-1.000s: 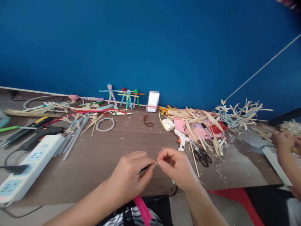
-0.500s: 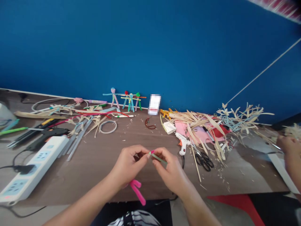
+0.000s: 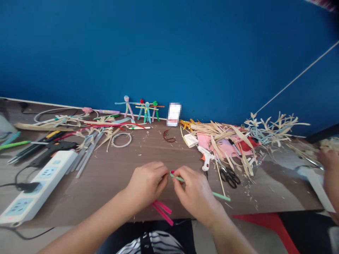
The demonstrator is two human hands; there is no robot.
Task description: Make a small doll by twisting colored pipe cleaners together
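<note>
Head view: at lower centre of the frame, holding a pink fuzzy stem [image 3: 162, 214] in the left hand [image 3: 148, 181], with thumb and fingers pressed together and exact contact hidden. Pinching a green fuzzy stem [image 3: 221, 196] in the fingertips of the right hand [image 3: 192, 192], just beside a bit of pink. Probably joining or winding green onto pink; calls for a steady left grip and a tight, close turn with the right.

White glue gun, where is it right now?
In the head view, the white glue gun lies right of centre on the table, just left of the black-handled scissors and beyond the right hand.
</note>
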